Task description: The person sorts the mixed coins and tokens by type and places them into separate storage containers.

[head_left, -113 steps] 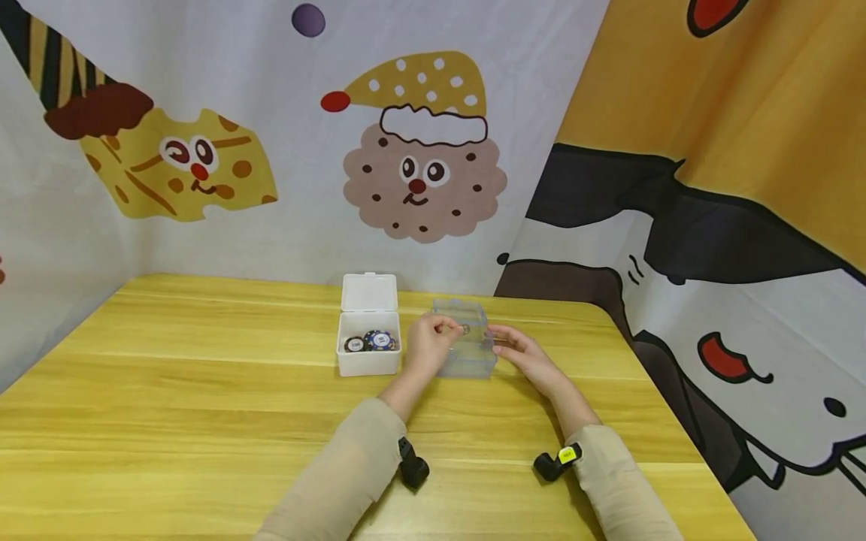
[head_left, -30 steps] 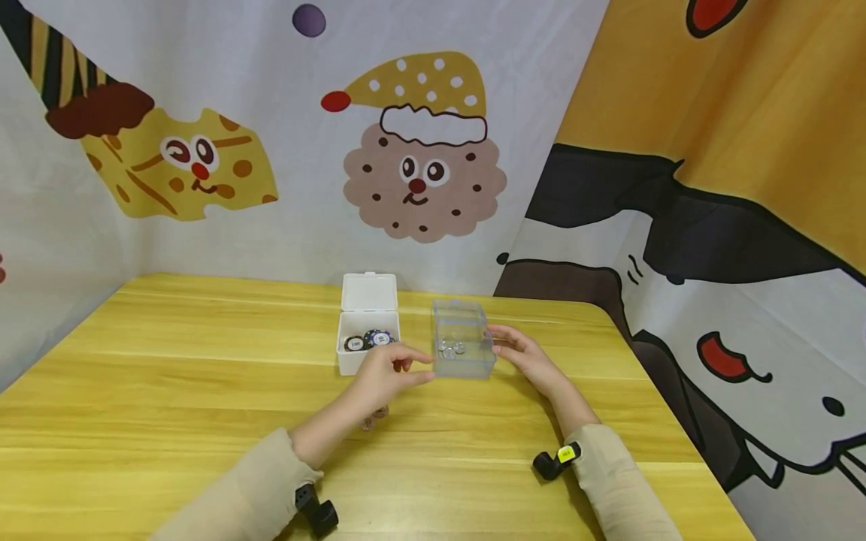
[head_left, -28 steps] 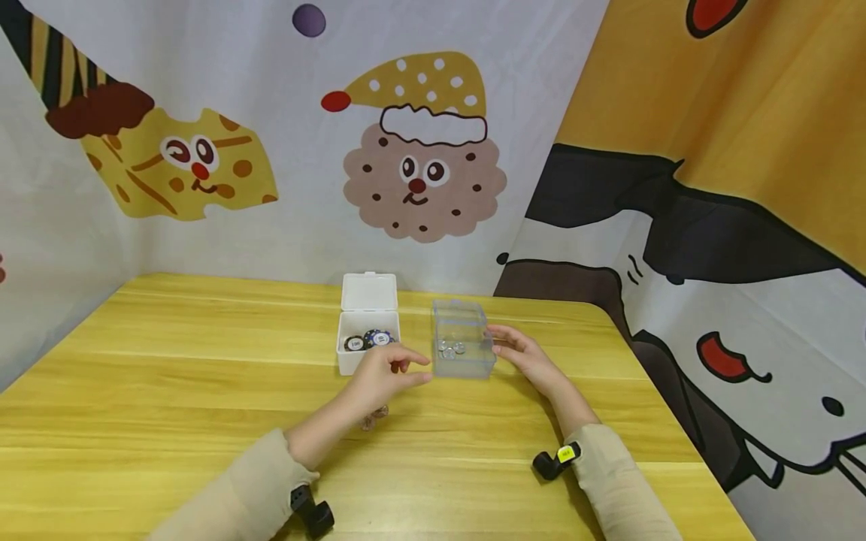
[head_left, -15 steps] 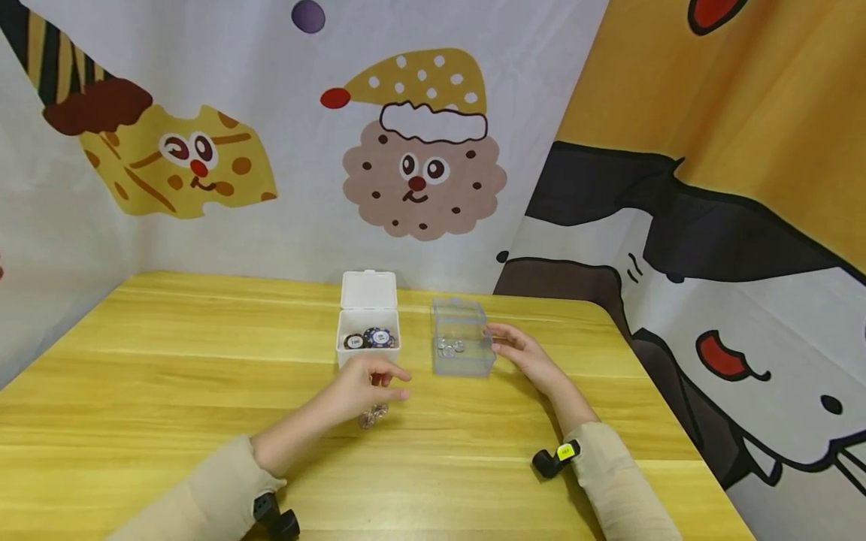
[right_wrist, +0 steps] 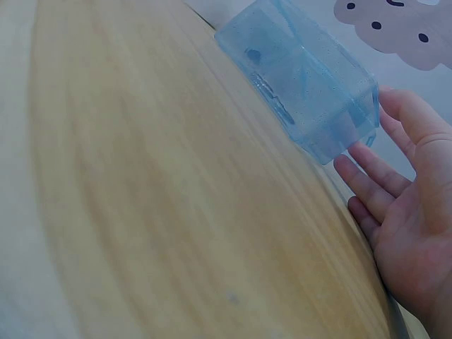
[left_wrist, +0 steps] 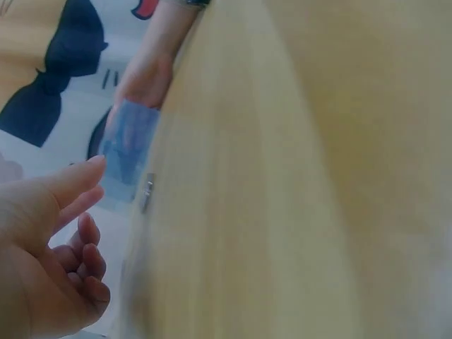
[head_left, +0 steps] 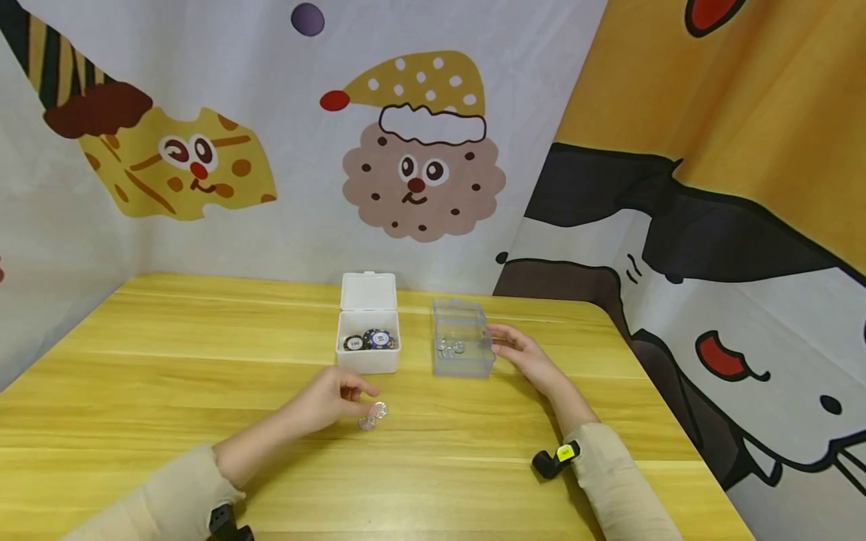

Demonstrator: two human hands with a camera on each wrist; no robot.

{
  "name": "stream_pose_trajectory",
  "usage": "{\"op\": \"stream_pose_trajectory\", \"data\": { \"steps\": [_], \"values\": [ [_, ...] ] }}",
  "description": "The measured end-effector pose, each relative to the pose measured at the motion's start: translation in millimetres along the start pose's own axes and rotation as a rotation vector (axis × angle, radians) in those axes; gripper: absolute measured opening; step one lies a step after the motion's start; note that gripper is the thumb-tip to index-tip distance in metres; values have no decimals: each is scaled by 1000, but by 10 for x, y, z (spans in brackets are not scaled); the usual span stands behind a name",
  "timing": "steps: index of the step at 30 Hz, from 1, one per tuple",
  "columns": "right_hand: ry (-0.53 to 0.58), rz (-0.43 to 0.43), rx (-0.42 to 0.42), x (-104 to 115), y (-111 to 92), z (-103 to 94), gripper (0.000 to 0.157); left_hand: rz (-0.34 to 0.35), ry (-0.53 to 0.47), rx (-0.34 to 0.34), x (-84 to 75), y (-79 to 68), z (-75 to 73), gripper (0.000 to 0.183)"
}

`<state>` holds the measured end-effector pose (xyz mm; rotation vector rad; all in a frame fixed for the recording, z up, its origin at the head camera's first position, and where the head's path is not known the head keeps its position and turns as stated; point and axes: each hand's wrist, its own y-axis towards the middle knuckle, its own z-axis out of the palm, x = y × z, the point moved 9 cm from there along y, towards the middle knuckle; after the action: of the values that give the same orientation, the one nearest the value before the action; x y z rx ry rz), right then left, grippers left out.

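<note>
Two small clear round pieces (head_left: 380, 410) lie on the table in the head view. My left hand (head_left: 325, 400) is right beside them with its thumb overlapping one; in the left wrist view thumb and fingers are apart, nothing between them. A clear plastic box (head_left: 464, 367), lid up, stands further back and holds several similar clear round pieces (head_left: 449, 351). Fingertips of my right hand (head_left: 528, 359) rest against the box's right side, the fingers nearly straight in the right wrist view.
A white box (head_left: 367, 364) with its lid raised stands left of the clear box. Several poker chips (head_left: 380, 339), black and blue, lie inside. The wooden table (head_left: 203, 361) backs onto a printed curtain (head_left: 284, 248).
My left hand has left the clear box, where it held a small piece, and moved left and toward me to the loose clear pieces. My right hand stays at the box.
</note>
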<state>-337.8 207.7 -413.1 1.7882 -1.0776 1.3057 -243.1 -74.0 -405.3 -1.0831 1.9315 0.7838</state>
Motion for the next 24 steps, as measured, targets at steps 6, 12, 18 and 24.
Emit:
{"op": "stream_pose_trajectory", "data": {
  "steps": [6, 12, 18, 24],
  "values": [
    [-11, -2, 4, -2, -3, -2, 45, 15, 33, 26, 48, -60, 11, 20],
    [-25, -3, 8, 5, -3, 3, 47, 30, 71, 44, 79, -98, 14, 21],
    [-23, -2, 14, 2, 1, 12, 49, 57, 100, 41, 101, -132, -4, 19],
    [-28, 1, 3, -6, -5, -2, 49, 83, 129, 37, 83, -128, 25, 21]
  ]
}}
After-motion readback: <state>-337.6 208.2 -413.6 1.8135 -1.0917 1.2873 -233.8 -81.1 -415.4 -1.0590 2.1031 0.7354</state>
